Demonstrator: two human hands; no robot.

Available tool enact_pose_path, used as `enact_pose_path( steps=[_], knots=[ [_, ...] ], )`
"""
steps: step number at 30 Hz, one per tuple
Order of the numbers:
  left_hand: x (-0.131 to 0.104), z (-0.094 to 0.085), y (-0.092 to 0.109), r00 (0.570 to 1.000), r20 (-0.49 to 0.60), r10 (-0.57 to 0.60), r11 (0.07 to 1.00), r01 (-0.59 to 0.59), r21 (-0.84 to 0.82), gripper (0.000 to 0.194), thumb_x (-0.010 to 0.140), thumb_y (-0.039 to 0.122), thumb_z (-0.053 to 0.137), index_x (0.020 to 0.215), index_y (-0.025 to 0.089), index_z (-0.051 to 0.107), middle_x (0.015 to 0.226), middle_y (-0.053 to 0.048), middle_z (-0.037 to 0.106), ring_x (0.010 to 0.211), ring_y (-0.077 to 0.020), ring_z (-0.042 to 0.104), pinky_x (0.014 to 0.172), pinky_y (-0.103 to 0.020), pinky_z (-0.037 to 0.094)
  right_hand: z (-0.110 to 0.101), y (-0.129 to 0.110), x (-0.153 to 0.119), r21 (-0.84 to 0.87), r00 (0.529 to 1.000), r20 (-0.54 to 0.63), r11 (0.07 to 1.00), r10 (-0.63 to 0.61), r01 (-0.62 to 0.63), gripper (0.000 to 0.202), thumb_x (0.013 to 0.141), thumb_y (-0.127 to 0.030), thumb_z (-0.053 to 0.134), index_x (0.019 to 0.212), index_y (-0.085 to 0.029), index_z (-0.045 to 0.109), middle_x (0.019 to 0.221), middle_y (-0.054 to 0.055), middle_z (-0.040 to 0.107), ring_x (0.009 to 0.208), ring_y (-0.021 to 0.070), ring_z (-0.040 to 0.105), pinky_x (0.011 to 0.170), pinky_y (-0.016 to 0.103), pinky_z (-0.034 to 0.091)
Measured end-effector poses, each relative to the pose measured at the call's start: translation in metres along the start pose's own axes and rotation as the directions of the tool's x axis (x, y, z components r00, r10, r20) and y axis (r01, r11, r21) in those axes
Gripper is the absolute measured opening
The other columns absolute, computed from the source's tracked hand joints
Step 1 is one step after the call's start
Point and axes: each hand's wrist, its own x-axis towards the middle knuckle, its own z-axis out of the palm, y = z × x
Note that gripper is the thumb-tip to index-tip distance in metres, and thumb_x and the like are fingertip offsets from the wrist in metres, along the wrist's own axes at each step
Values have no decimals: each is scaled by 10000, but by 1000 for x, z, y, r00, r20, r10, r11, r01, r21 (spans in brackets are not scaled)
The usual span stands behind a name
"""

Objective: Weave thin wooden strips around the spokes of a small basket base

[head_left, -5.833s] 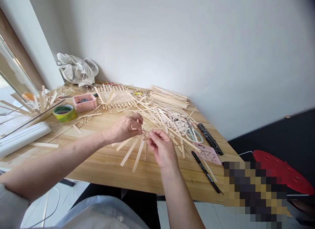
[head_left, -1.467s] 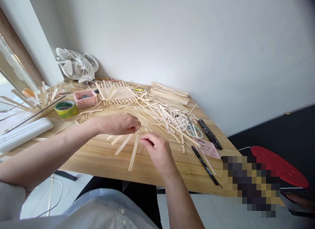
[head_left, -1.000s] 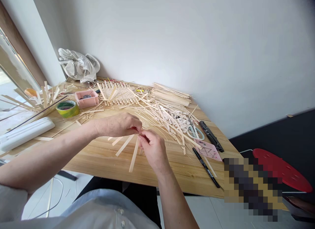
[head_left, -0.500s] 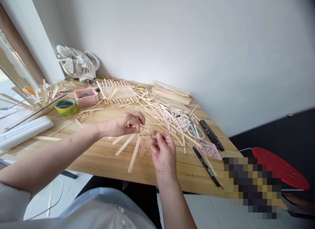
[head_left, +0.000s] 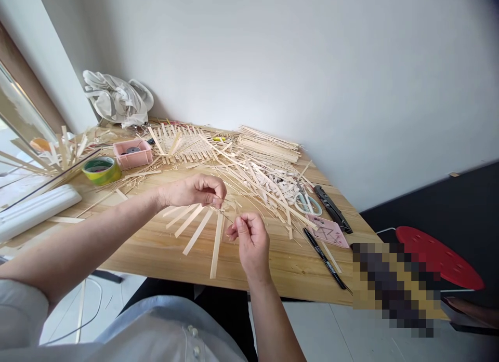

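Note:
My left hand (head_left: pixel 202 190) pinches the piece of fanned pale strips (head_left: pixel 199 231) at its narrow centre, just above the wooden table (head_left: pixel 156 258). The strips spread down and to the left from under its fingers. Lower and to the right, my right hand (head_left: pixel 251 240) is closed, thumb against fingers, on a thin dark strand (head_left: pixel 227 217). That strand runs up from its fingertips to the centre of the fan, near my left fingertips. What lies beneath my left fingers is hidden.
Behind my hands are a woven mat (head_left: pixel 187 144), loose strips (head_left: pixel 268 157) and a pink box (head_left: pixel 133 153). Green-yellow tape (head_left: pixel 101 170) sits at left. Scissors (head_left: pixel 307 203), a black cutter (head_left: pixel 332 209), a pink card (head_left: pixel 329 231) and a black pen (head_left: pixel 324 258) lie at right.
My right hand has moved down and slightly left, away from my left hand, and the strand between them now slants. The fanned strips have turned a little.

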Motion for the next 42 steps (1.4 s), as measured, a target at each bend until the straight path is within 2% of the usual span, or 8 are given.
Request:
enact_pose_path(
  steps=[7, 13, 17, 20, 23, 26, 33, 42],
  knots=[
    [2, -1, 4, 995, 99, -14, 994, 3, 105, 123, 808, 192, 447, 709, 132, 486, 687, -5, 511, 644, -80, 476, 624, -208, 403, -5, 6, -1, -222, 995, 33, 970, -98, 103, 72, 810, -258, 445, 784, -193, 462, 591, -25, 542, 526, 99, 534, 521, 224, 431],
    [4, 1, 12, 990, 139, -27, 920, -30, 391, 131, 828, 177, 389, 738, 143, 479, 627, 20, 487, 570, -71, 436, 550, -176, 356, -6, 6, -1, -330, 987, 64, 930, -149, 162, 62, 814, -220, 420, 775, -192, 460, 589, -24, 546, 519, 95, 530, 530, 219, 420],
    [3, 10, 23, 994, 103, -35, 737, -44, 675, 91, 794, 166, 449, 849, 145, 518, 662, 7, 528, 590, -93, 460, 563, -195, 351, -6, 7, -1, -340, 984, 85, 924, -156, 176, 78, 824, -224, 403, 772, -190, 451, 582, -26, 541, 519, 95, 530, 534, 216, 427],
    [1, 18, 27, 995, 93, -41, 538, -56, 841, 89, 779, 124, 454, 794, 140, 540, 688, -22, 554, 655, -127, 495, 607, -225, 362, -6, 9, -1, -332, 985, 99, 928, -144, 169, 76, 829, -222, 398, 779, -188, 445, 582, -27, 543, 521, 92, 535, 540, 212, 431],
    [-1, 23, 26, 994, 109, -21, 378, -93, 921, 141, 777, 79, 435, 699, 140, 535, 677, -35, 549, 650, -142, 490, 604, -243, 359, -6, 10, -2, -330, 985, 105, 929, -139, 167, 75, 831, -220, 399, 779, -186, 443, 582, -29, 542, 530, 90, 541, 548, 209, 431],
    [-4, 24, 24, 994, 106, 26, 300, -109, 948, 158, 797, 89, 420, 699, 138, 533, 696, -48, 546, 650, -154, 473, 599, -257, 357, -6, 11, -2, -329, 984, 106, 929, -141, 169, 76, 830, -218, 399, 778, -186, 445, 585, -29, 541, 542, 90, 544, 559, 210, 432],
    [-9, 13, 23, 977, 201, 69, 374, -212, 903, 193, 833, 114, 373, 737, 156, 534, 715, -40, 537, 676, -156, 437, 645, -262, 356, -6, 13, 1, -341, 985, 108, 925, -135, 164, 100, 836, -237, 395, 762, -187, 441, 577, -28, 538, 535, 92, 533, 546, 209, 417],
    [-16, 11, 18, 985, 149, 84, 409, -171, 896, 148, 814, 135, 408, 779, 152, 551, 767, -51, 528, 724, -159, 440, 673, -270, 365, -7, 10, 3, -350, 985, 113, 922, -134, 166, 106, 831, -235, 401, 749, -184, 447, 567, -27, 545, 517, 86, 522, 534, 199, 404]
  ],
)
